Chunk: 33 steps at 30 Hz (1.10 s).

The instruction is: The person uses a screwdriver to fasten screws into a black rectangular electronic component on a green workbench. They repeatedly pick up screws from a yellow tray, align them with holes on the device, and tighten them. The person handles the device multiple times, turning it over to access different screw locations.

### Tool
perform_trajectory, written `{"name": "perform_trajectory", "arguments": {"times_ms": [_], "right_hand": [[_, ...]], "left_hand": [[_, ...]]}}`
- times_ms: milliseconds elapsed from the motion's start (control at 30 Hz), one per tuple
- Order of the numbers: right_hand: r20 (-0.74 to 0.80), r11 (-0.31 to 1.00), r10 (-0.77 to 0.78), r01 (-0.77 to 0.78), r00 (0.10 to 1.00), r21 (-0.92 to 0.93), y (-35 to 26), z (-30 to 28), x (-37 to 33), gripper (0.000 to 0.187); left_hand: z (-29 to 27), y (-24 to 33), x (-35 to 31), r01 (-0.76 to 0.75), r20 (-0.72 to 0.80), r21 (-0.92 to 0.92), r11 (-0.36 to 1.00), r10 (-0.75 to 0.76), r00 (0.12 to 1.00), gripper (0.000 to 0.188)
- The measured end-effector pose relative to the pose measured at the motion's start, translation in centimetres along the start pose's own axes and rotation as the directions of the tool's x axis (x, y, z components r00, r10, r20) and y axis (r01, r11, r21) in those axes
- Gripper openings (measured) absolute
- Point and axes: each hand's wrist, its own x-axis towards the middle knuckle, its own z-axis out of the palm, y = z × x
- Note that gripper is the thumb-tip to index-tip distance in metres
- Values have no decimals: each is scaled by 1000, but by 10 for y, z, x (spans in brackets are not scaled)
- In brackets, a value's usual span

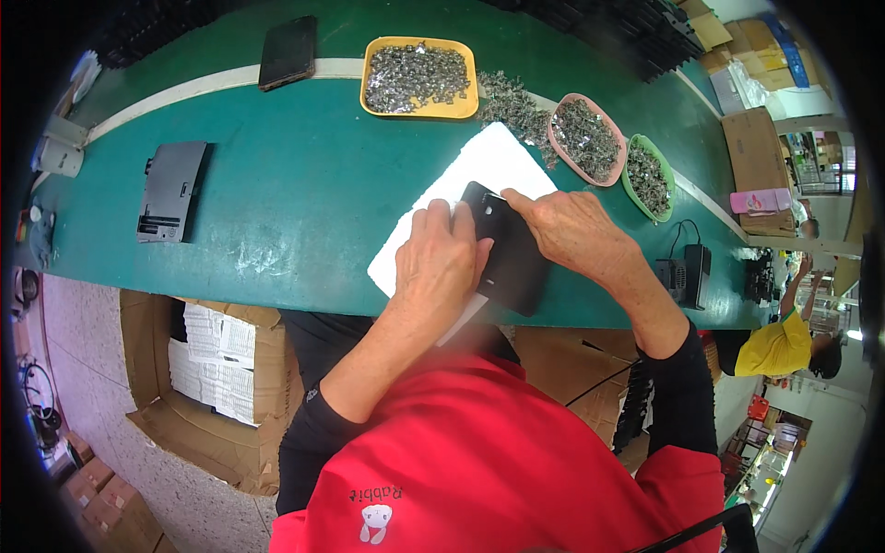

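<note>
A black plastic panel point(518, 267) with small cut-outs lies tilted on a white foam sheet point(447, 187) in front of me. My left hand point(433, 260) is closed at the panel's left edge, its thumb on the upper face and its other fingers bent. At the far right edge, my right hand point(581, 235) grips the panel. One of its digits presses at the far corner, beside a small shiny piece point(495, 196) that looks like metal. The undersides of the right fingers are hidden.
Small metal clips fill a yellow tray point(372, 103), a pink basket point(558, 138) and a green basket point(666, 205); a loose pile point(516, 109) lies between. A black casing point(173, 189) sits left. An open carton point(147, 369) holding white papers stands below the table's near edge.
</note>
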Motion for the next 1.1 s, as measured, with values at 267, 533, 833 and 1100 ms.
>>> {"name": "perform_trajectory", "arguments": {"times_ms": [267,533,833,1100], "right_hand": [[25,976,-185,187,982,-112,6,-8,12,43],[119,940,-267,285,956,-186,2,-20,23,26],[148,980,-167,181,975,-87,7,-23,22,17],[78,995,-96,93,992,45,16,-7,9,30]], "left_hand": [[-1,-1,1,6,6,-32,999,-6,1000,45],[1,-3,3,-29,4,-66,997,29,1000,41],[6,-4,1,-39,-37,-4,999,39,999,38],[10,-8,-5,-42,-99,7,999,43,994,45]]}}
